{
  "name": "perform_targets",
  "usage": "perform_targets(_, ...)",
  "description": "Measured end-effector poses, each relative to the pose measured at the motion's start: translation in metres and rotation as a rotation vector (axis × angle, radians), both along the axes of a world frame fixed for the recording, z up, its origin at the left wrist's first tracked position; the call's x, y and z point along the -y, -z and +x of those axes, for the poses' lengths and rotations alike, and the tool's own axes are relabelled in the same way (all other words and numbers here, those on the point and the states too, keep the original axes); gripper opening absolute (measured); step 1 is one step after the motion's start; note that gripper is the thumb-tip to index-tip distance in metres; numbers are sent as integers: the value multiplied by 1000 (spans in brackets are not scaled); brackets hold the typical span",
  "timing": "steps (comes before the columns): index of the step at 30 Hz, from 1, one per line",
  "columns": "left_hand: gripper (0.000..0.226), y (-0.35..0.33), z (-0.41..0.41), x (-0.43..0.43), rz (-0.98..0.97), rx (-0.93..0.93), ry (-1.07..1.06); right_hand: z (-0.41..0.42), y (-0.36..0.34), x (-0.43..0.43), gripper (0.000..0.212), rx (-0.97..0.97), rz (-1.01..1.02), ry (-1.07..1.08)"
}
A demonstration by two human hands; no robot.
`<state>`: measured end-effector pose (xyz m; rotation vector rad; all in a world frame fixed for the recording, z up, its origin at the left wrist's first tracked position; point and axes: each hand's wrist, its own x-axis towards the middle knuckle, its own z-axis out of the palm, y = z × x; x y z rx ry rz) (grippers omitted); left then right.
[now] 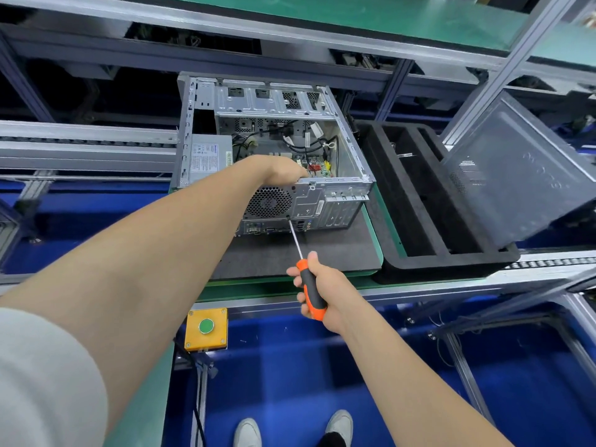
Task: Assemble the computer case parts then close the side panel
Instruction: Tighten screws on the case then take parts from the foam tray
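An open metal computer case (348,188) lies on its side on a grey mat (322,253), its rear panel toward me and cables and motherboard showing inside. My left hand (282,172) reaches over the rear top edge into the case above the fan grille (269,203); its fingers are hidden inside. My right hand (322,291) grips an orange and black screwdriver (311,290), whose tip touches the rear panel at the lower right of the fan grille. The grey side panel (516,175) leans upright at the right, off the case.
A black foam tray (451,262) with long slots sits right of the case, holding up the side panel. A yellow box with a green button (206,329) hangs under the bench's front edge. Aluminium frame rails run behind and to both sides. My shoes show on the blue floor.
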<state>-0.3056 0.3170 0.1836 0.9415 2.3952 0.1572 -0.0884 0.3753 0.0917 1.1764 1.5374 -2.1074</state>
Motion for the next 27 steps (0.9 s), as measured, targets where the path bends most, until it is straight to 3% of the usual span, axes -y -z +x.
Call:
perform_targets(6,57,1,0,-1,10,1,-6,0,0,5,39,-59,-19,43)
perform_targets(11,61,1,-1,0,-2,10,5,2,0,5,60,-15,-43,-13)
perform_targets(17,60,4,-7,-1,-47,-2,-2,0,2,9,41,-41,20,33)
perform_targets(22,57,7,-14,-1,-51,-11,16,1,3,8,58,-26,23,-18)
perform_targets(27,57,8,-15,-2,-50,-21,63,-1,1,8,48,-45,49,80)
